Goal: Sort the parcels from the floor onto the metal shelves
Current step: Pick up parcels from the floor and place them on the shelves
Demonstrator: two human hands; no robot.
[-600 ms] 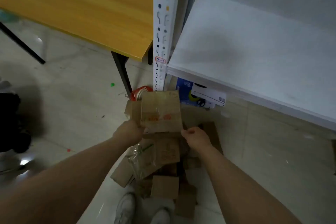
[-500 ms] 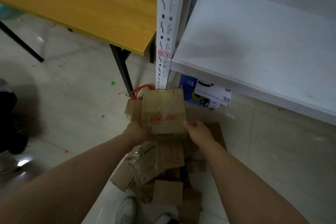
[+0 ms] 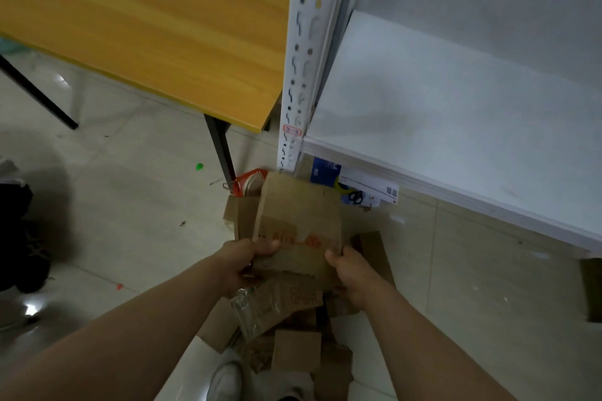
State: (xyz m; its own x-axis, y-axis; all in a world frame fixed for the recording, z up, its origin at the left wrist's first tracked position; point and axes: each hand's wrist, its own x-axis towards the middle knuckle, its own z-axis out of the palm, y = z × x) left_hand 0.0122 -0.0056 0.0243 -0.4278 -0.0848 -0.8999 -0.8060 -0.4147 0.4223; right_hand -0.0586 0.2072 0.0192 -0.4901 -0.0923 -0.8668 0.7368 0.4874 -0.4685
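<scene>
The white metal shelf board (image 3: pixel 456 114) lies up to your right, and its slotted white steel upright (image 3: pixel 298 75) stands ahead: a careless swing could catch it. Over the floor heap of brown parcels (image 3: pixel 294 348) hangs the flat brown cardboard parcel with orange print (image 3: pixel 299 218), pinched only along its near edge by your left grip (image 3: pixel 242 262) and right grip (image 3: pixel 353 273), so it may slip.

Dim indoor light, soft blur, glare spot on floor (image 3: pixel 31 309), wide-angle bending at edges

Yellow wooden table (image 3: pixel 146 26) stands on pale tiled floor (image 3: pixel 130 198).
</scene>
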